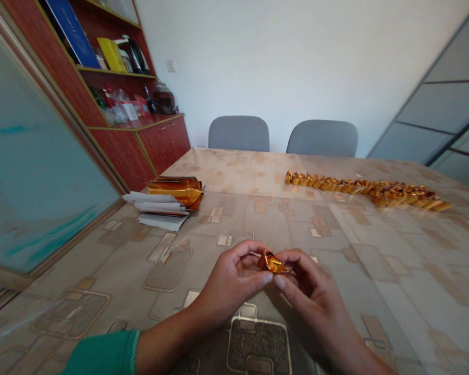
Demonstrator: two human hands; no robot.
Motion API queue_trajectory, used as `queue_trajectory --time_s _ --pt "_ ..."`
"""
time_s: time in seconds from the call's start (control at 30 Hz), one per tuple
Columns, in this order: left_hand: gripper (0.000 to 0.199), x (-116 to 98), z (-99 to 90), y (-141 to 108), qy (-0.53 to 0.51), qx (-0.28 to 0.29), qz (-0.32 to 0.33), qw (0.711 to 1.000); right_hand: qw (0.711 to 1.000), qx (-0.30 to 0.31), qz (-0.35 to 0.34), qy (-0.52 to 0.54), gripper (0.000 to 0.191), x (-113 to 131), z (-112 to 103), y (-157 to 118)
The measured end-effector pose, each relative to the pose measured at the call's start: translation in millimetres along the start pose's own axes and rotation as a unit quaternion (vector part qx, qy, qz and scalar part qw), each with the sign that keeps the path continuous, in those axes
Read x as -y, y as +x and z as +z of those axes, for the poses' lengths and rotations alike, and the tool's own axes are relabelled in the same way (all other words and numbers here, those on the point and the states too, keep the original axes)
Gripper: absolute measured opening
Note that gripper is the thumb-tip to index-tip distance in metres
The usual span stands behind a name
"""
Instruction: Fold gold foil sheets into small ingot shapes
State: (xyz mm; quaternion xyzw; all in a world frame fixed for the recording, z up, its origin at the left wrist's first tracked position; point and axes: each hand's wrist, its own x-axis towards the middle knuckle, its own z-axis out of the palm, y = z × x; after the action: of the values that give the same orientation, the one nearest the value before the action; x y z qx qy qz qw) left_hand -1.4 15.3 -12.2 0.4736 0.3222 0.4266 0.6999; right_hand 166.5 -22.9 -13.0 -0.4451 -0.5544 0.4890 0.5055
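Both hands up front, mid-table, on one folded gold foil piece (275, 264). Left hand (232, 276): thumb and fingers pinching its left side, thumb along the near edge. Right hand (316, 289): same grip from the right, thumb tip at the lower edge, fingers behind. Thumb tips nearly meet just below the piece. Piece is held above the patterned table (128, 271), hollow side showing, its inside creased and shiny; exact fold hard to read at this size. Green sleeve (105, 354) on the left forearm. Left of the hands and farther out: gold sheets (175, 190) in a curled stack, with white folded papers (162, 211) against their near side. Far right: a long row of folded gold pieces (336, 185), packed close and leaning, thicker toward its right end; well apart from the hands. Two grey chairs (238, 134) at the far edge, white wall (273, 67) behind them. Back left: red-brown cabinet (166, 143) with a dark jar (164, 99) on its counter, kettle (136, 54) and yellow box (112, 54) on the shelf above. Frosted door (42, 156) along the left side.
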Motion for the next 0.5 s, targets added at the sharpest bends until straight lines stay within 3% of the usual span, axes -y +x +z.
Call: queue_trajectory --time_s 0.5 --pt "0.043 3.4 -0.4 0.7 0.011 -0.007 -0.005 1.000 0.999 -0.030 0.008 -0.013 0.021 3.1 1.5 0.5"
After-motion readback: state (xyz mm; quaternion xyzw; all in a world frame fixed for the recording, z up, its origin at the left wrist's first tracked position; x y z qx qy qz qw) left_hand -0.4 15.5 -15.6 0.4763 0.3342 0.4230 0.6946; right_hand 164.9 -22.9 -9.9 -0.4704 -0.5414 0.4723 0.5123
